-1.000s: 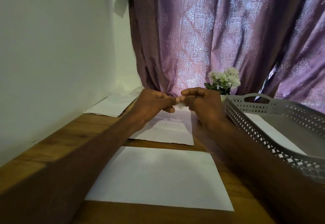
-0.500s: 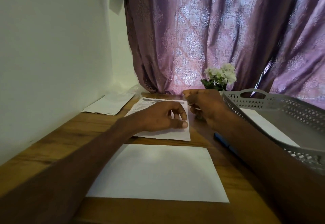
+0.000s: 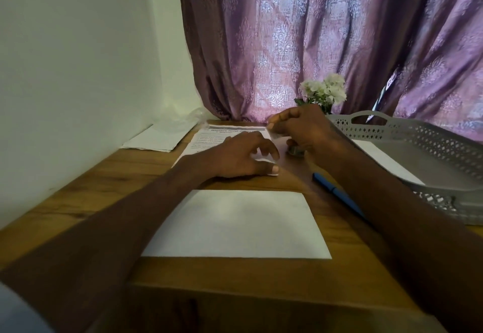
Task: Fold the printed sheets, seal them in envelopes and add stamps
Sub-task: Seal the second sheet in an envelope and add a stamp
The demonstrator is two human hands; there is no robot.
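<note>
A printed sheet [image 3: 217, 134] lies on the wooden desk [image 3: 109, 175], beyond a blank white sheet [image 3: 235, 225] that sits nearest to me. My left hand [image 3: 240, 157] rests on the printed sheet's right half, with fingers spread and the thumb near its front right corner. My right hand [image 3: 300, 128] pinches the sheet's far right corner between thumb and forefinger. A small dark object [image 3: 295, 151] sits under the right palm; what it is cannot be made out.
A grey perforated tray [image 3: 418, 160] holding white paper stands at the right. A blue pen [image 3: 337, 194] lies between the tray and the blank sheet. White envelopes [image 3: 159, 139] lie by the left wall. White flowers [image 3: 324, 92] stand before the purple curtain.
Both hands were raised together, pinching something small. They came down: the left now lies on the printed sheet and the right has gone to its far corner.
</note>
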